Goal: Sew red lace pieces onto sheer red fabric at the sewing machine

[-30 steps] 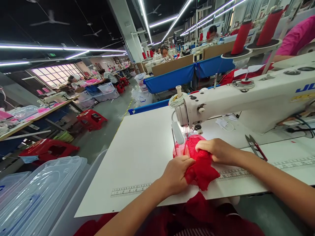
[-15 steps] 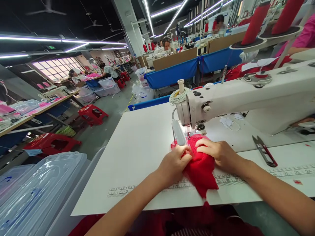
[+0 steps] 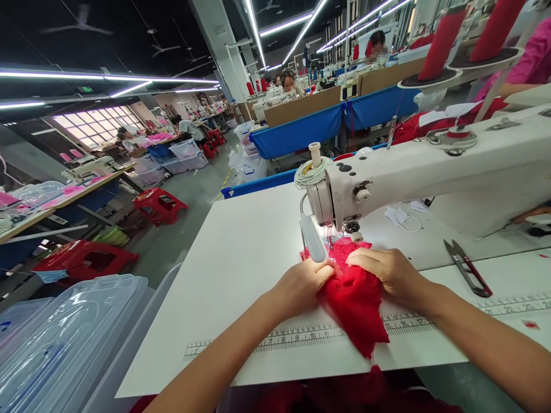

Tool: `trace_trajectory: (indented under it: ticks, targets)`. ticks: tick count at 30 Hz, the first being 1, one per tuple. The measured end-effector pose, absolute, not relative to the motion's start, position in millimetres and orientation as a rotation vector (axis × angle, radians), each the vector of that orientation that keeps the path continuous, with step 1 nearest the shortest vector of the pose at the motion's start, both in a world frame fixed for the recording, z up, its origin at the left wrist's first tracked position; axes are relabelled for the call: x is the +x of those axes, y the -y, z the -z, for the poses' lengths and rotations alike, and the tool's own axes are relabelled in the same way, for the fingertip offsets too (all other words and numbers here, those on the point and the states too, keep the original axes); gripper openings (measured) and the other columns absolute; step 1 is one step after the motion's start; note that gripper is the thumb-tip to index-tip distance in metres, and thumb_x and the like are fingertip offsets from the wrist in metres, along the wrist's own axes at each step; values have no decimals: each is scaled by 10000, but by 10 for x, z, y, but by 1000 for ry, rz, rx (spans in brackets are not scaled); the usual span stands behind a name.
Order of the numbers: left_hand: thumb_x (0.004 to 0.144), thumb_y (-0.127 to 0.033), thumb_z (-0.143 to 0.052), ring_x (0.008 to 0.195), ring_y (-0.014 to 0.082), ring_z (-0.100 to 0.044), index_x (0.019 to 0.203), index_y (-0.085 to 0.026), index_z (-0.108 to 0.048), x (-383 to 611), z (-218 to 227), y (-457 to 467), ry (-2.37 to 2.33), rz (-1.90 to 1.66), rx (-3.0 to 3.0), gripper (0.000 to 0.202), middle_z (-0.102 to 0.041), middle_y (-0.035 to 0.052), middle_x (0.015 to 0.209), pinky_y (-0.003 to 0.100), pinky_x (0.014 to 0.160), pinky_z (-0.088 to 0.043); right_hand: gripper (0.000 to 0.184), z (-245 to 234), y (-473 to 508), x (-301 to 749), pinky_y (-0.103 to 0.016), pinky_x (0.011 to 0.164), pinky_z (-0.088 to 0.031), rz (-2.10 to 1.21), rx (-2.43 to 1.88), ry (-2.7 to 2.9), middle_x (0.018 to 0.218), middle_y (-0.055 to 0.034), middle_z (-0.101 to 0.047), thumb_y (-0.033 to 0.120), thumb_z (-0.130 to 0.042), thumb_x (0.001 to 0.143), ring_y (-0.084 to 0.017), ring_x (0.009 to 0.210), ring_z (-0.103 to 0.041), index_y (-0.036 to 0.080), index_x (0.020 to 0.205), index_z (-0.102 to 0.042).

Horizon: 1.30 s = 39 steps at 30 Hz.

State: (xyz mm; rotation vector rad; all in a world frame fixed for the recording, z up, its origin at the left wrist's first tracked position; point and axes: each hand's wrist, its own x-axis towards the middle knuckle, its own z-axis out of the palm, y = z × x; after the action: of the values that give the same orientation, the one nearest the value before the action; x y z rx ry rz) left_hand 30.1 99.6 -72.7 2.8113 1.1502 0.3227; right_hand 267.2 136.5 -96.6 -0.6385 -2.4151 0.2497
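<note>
Clearly at the sewing machine (image 3: pixel 430 172), both hands down on the red lace (image 3: pixel 355 298). Left hand (image 3: pixel 301 287) on the lace's left edge, fingers bent and pressed together against it, tips just below the machine's lamp (image 3: pixel 313 240). Right hand (image 3: pixel 390 274) flat over the lace's upper right part, fingers together and lying along it, pointing toward the needle area. Lace spread on the white table (image 3: pixel 249 252) right under the machine head, its far end lit beneath the foot, its near end hanging past the printed ruler (image 3: pixel 301 335) toward the table's front edge. Needle itself too small to make out. Snips (image 3: pixel 467 267) lay well to the right of the hands, beside the machine's base. Red thread cones (image 3: pixel 443 43) stood behind the machine. Clear plastic bins (image 3: pixel 69 338) sat low at the left, red stools (image 3: pixel 159 203) farther off on the floor.
</note>
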Motion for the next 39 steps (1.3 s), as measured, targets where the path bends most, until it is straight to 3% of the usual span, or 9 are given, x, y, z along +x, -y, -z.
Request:
trace_trajectory:
  ticks: [6,13,21,25,27,30,33,37,39]
  targets:
    - [610,-36,-462,511,121,-229,717,-207,-366,348,779,-1085,-1275,-459,2890,223,-348,-23,626,285,453,-148,220,972,-1363,2673,-251,682,-464,-226,-640,2378,952,-83,-663,130,-372,949,-176,825,-618,194,951,-583]
    - [706,-188,-501,564,139,-308,745,-185,-502,423,858,-1029,-1286,-671,2888,40,-421,8,655,283,499,-217,129,941,-1370,2649,-246,620,-415,-126,-549,2337,842,-47,-646,124,-412,932,-153,708,-579,196,907,-516]
    - [698,-35,-435,538,145,-307,773,-172,-582,426,898,-1009,-1252,-847,2975,214,-445,11,635,295,498,-209,200,1038,-1362,2644,-249,559,-332,-182,-614,2382,943,-39,-617,165,-389,958,-139,732,-538,209,1078,-543]
    - [708,-117,-478,537,154,-284,730,-180,-590,468,894,-1020,-1353,-915,2926,130,-419,8,605,309,488,-190,214,1006,-1348,2600,-263,509,-268,-124,-681,2393,739,-11,-523,172,-386,950,-135,607,-429,205,850,-572]
    - [741,-98,-470,542,157,-282,727,-177,-599,483,906,-1025,-1455,-944,2879,153,-404,8,592,312,490,-183,221,1014,-1346,2590,-256,510,-285,-170,-686,2369,787,-17,-545,183,-386,955,-125,604,-439,204,806,-548]
    - [805,-67,-447,566,160,-324,751,-175,-622,485,933,-1026,-1521,-954,2840,212,-419,13,597,305,503,-214,162,1052,-1352,2600,-234,571,-375,-221,-635,2328,998,-49,-613,168,-391,962,-136,756,-565,213,943,-546]
    - [846,-86,-440,602,162,-389,767,-178,-635,470,940,-1039,-1484,-928,2851,230,-465,23,628,290,519,-278,157,1059,-1364,2614,-244,667,-441,-261,-595,2285,1030,-68,-623,149,-396,961,-169,893,-604,211,1014,-529]
    - [793,-94,-460,912,202,-543,852,-181,-631,419,882,-1112,-1204,-864,2573,202,-611,73,937,322,764,-469,130,996,-1383,2598,-257,660,-453,-476,-622,2217,929,-45,-625,165,-409,941,-163,801,-595,215,987,-520]
    - [711,-56,-450,915,198,-570,802,-172,-602,371,844,-1167,-1066,-791,2306,212,-633,65,910,338,815,-490,113,962,-1393,2580,-252,621,-436,-617,-681,2113,848,-16,-628,179,-431,910,-152,719,-581,219,949,-529]
